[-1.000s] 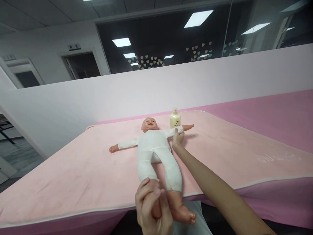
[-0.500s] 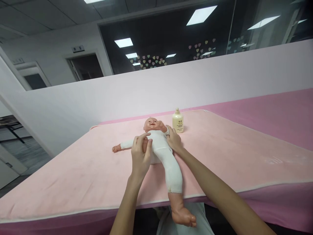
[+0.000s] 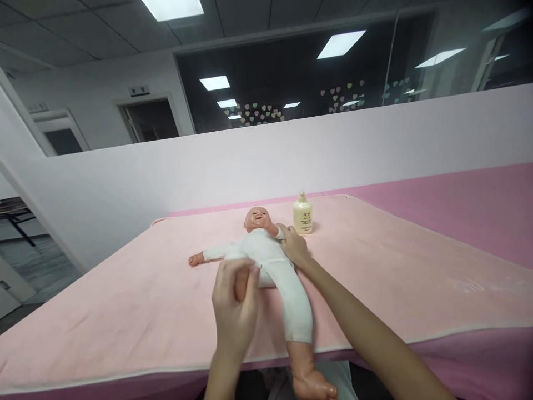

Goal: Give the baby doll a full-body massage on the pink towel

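A baby doll in a white suit lies on its back, head away from me. One arm stretches out to the left; one leg hangs over the near table edge, its foot bare. My right hand has its fingers curled around the doll's other arm, beside the chest. Low at the doll's hip, my left hand is closed, thumb towards fingertips. A skin-coloured patch shows inside its grip, but I cannot tell what it is. That hand hides the doll's second leg. A pale yellow pump bottle stands upright just beyond my right hand.
Under the doll a pink towel covers the table, over a darker pink cloth. A white partition rises at the back, below a dark window with heart stickers.
My left hand has moved down towards me and its fingers have closed from a spread pose. The right hand stays at the doll's arm. The camera view has tilted up slightly.
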Tool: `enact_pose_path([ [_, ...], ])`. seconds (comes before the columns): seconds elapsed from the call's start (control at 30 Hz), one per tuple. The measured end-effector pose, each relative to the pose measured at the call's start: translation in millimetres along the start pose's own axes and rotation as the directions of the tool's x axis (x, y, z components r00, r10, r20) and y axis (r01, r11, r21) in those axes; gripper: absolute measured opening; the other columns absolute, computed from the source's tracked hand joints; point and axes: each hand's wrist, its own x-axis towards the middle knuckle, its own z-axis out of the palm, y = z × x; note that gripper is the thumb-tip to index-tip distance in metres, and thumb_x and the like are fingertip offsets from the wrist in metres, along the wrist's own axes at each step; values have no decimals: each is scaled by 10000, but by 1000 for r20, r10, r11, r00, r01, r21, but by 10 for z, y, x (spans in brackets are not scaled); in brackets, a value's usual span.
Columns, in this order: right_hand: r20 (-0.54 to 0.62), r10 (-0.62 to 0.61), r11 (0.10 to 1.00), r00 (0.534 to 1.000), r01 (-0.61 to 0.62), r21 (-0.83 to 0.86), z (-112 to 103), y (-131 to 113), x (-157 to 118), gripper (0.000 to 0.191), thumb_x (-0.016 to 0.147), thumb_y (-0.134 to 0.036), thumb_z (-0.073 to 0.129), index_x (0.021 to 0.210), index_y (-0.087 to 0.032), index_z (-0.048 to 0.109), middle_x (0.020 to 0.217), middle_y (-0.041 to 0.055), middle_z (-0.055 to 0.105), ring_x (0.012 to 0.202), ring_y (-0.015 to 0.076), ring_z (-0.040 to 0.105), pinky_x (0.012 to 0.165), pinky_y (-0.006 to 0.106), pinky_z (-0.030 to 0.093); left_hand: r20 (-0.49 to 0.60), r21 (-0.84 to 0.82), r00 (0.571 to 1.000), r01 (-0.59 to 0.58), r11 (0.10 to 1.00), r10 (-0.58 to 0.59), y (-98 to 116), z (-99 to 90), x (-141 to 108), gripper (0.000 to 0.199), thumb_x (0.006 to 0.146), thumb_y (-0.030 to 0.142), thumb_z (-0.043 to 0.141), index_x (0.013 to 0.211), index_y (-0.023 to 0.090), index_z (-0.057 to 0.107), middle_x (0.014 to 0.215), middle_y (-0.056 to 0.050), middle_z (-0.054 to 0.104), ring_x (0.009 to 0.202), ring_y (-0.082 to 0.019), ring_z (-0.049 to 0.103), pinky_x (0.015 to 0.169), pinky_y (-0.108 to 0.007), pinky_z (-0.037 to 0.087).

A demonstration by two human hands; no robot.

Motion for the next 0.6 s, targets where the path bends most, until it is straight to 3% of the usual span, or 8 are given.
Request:
enact_pose_path([
  [0.07, 85, -66, 992, 994, 75, -106, -43, -45, -21, 561, 820, -134, 353, 1340, -343, 375, 1100, 64, 517, 867, 198, 566, 706, 280, 392, 82, 21, 997, -8, 1000, 6, -195, 64, 206, 86, 830, 272, 539, 875, 216, 588, 818, -20, 593, 790, -168, 574, 719, -289, 458],
  [0.13, 91, -62, 989, 994, 73, -130, -74, -64, -27, 567, 821, -130, 348, 1343, -350, 372, 1089, 64, 510, 852, 194, 566, 687, 278, 388, 151, 85, 988, -1, 996, -12, -358, 121, 244, 96, 836, 275, 523, 846, 212, 594, 793, -18, 596, 766, -173, 572, 702, -301, 450],
  [0.2, 86, -41, 993, 995, 50, -111, -83, -61, -23, 557, 818, -138, 354, 1334, -345, 390, 1079, 64, 512, 858, 197, 567, 683, 278, 386, 107, 138, 994, 11, 990, -26, -415, 127, 134, 95, 831, 270, 524, 831, 212, 599, 786, -20, 602, 771, -184, 575, 712, -319, 449],
  [0.27, 77, -33, 997, 996, 38, -61, -68, -44, -16, 550, 808, -143, 366, 1316, -347, 415, 1065, 59, 521, 875, 201, 567, 695, 276, 389, -12, 125, 999, 43, 991, -42, -333, 66, -54, 99, 811, 269, 555, 881, 220, 605, 824, -25, 615, 818, -195, 584, 745, -333, 456],
  [0.37, 27, 18, 996, 999, -21, 83, -9, -1, -3, 548, 788, -145, 383, 1299, -340, 432, 1061, 48, 539, 917, 200, 564, 742, 272, 397, -111, -52, 983, 143, 988, -148, -46, -89, -323, 268, 773, 276, 612, 1036, 241, 573, 832, -18, 612, 775, -176, 601, 736, -321, 492],
  [0.47, -62, 137, 946, 989, -112, 303, 70, 55, 17, 501, 807, -197, 370, 1297, -288, 417, 1128, 47, 554, 983, 198, 549, 795, 273, 407, -41, -234, 960, 262, 936, -278, 182, -194, -430, 408, 751, 282, 633, 1138, 247, 511, 759, -10, 601, 711, -165, 611, 703, -314, 519],
  [0.53, -102, 242, 882, 965, -175, 438, 111, 88, 36, 469, 828, -250, 347, 1293, -248, 405, 1163, 57, 561, 1011, 204, 542, 807, 280, 416, 58, -274, 951, 307, 911, -303, 203, -210, -380, 430, 726, 282, 654, 1131, 236, 517, 734, -13, 608, 701, -168, 616, 688, -308, 522],
  [0.6, -107, 329, 833, 938, -235, 501, 130, 109, 52, 461, 835, -274, 330, 1289, -230, 401, 1165, 67, 572, 1007, 213, 547, 796, 289, 425, 88, -278, 950, 312, 909, -299, 132, -198, -246, 400, 707, 277, 667, 1084, 223, 546, 724, -11, 609, 694, -163, 613, 684, -298, 516],
])
